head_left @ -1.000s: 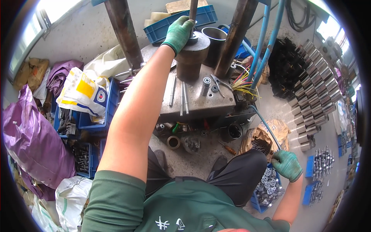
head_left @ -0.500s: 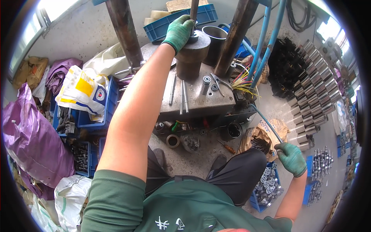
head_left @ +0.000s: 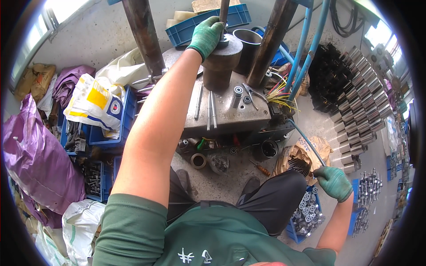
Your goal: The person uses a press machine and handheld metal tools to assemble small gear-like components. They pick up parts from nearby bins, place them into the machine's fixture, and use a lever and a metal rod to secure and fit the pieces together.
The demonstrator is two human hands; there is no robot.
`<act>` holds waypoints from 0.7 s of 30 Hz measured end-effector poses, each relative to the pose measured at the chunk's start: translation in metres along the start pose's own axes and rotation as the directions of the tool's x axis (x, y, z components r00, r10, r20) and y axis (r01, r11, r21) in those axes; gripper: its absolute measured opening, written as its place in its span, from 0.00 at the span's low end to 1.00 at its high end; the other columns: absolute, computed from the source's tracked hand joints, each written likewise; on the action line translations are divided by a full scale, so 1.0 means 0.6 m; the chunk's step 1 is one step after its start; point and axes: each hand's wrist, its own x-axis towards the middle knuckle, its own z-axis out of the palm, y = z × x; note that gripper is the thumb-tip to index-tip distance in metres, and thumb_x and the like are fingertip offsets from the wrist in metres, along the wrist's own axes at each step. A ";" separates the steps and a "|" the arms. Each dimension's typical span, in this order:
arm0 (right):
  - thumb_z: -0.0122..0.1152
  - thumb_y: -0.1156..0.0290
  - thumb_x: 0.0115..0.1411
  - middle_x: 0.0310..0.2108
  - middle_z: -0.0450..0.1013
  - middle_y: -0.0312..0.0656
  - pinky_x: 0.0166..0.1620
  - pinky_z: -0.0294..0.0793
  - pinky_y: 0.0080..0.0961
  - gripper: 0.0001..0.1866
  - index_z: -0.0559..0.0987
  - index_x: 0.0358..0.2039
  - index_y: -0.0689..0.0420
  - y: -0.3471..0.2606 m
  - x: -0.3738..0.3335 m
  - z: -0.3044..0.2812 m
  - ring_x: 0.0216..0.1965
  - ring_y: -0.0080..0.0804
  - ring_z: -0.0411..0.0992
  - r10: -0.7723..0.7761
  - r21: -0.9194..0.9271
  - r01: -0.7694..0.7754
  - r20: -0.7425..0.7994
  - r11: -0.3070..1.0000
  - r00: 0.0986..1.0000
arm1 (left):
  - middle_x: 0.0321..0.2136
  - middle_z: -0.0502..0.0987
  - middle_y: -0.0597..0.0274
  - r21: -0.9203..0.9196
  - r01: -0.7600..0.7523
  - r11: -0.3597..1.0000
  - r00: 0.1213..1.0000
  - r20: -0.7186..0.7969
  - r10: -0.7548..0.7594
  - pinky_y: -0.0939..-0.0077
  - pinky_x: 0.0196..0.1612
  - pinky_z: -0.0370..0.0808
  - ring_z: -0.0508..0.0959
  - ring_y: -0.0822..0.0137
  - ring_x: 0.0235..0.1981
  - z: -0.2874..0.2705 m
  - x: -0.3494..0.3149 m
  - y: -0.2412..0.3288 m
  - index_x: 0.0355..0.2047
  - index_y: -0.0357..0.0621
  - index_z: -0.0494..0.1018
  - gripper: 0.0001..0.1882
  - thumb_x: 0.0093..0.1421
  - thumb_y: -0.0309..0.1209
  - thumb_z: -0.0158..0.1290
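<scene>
My left hand, in a green knit glove, reaches up and is closed around an upright steel rod. The rod's lower end meets a dark ring on top of a thick round steel block; my fingers partly hide the spot. My right hand, gloved alike, grips the end of a long blue-grey lever low at the right. On the steel bench before me lie several slim shafts, a small cylinder with a bearing and pliers.
Two heavy columns flank the bench. Behind it are a blue crate and a dark metal pot. Blue bins, a white sack and a purple sack crowd the left. Stacked steel sleeves stand at right.
My right hand has shifted slightly downward with the lever's end. My left hand stays at the rod, nearly unmoved.
</scene>
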 end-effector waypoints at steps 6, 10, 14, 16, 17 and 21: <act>0.60 0.79 0.61 0.43 0.82 0.53 0.49 0.80 0.38 0.15 0.84 0.49 0.61 0.005 0.003 -0.004 0.43 0.48 0.82 -0.027 0.063 0.045 -0.257 0.997 0.966 | 0.35 0.84 0.56 0.023 0.007 1.000 1.000 -0.016 -0.006 0.72 0.44 0.78 0.82 0.68 0.35 -0.005 0.003 -0.002 0.49 0.35 0.80 0.17 0.68 0.35 0.53; 0.64 0.75 0.65 0.46 0.83 0.51 0.48 0.81 0.36 0.11 0.83 0.47 0.61 0.005 0.059 -0.053 0.43 0.44 0.83 0.009 0.009 -0.005 -0.619 1.000 0.786 | 0.35 0.84 0.57 0.081 -0.002 0.997 1.000 0.004 0.001 0.73 0.43 0.79 0.81 0.69 0.34 0.005 -0.004 0.015 0.51 0.36 0.80 0.18 0.69 0.37 0.55; 0.66 0.67 0.69 0.49 0.83 0.49 0.51 0.81 0.32 0.13 0.84 0.50 0.61 0.016 0.175 -0.165 0.47 0.39 0.83 -0.098 -0.104 0.018 -0.849 0.994 0.519 | 0.35 0.82 0.59 0.054 -0.002 0.999 1.000 0.013 0.002 0.74 0.43 0.79 0.80 0.71 0.34 0.004 -0.001 0.012 0.54 0.37 0.78 0.18 0.70 0.37 0.56; 0.65 0.62 0.71 0.49 0.84 0.48 0.52 0.82 0.32 0.16 0.84 0.51 0.59 0.026 0.223 -0.201 0.48 0.40 0.83 -0.101 -0.127 -0.021 -0.872 0.992 0.479 | 0.36 0.82 0.60 0.051 0.005 0.999 1.000 0.018 -0.005 0.74 0.43 0.78 0.79 0.72 0.34 0.008 -0.001 0.011 0.56 0.38 0.77 0.19 0.71 0.37 0.56; 0.64 0.60 0.71 0.49 0.84 0.48 0.53 0.82 0.33 0.17 0.85 0.51 0.58 0.035 0.243 -0.217 0.49 0.40 0.83 -0.115 -0.160 -0.055 -0.871 0.986 0.478 | 0.35 0.81 0.61 0.056 -0.006 0.998 1.000 0.025 0.004 0.74 0.42 0.77 0.78 0.72 0.33 0.007 0.001 0.010 0.56 0.38 0.77 0.18 0.71 0.36 0.56; 0.62 0.56 0.70 0.47 0.84 0.48 0.53 0.81 0.38 0.17 0.86 0.50 0.54 0.043 0.304 -0.253 0.47 0.47 0.83 -0.098 -0.187 -0.145 -0.875 0.972 0.474 | 0.39 0.80 0.62 0.027 0.052 0.998 0.997 0.053 -0.053 0.77 0.46 0.75 0.77 0.72 0.38 0.000 0.000 0.011 0.57 0.38 0.76 0.18 0.72 0.34 0.54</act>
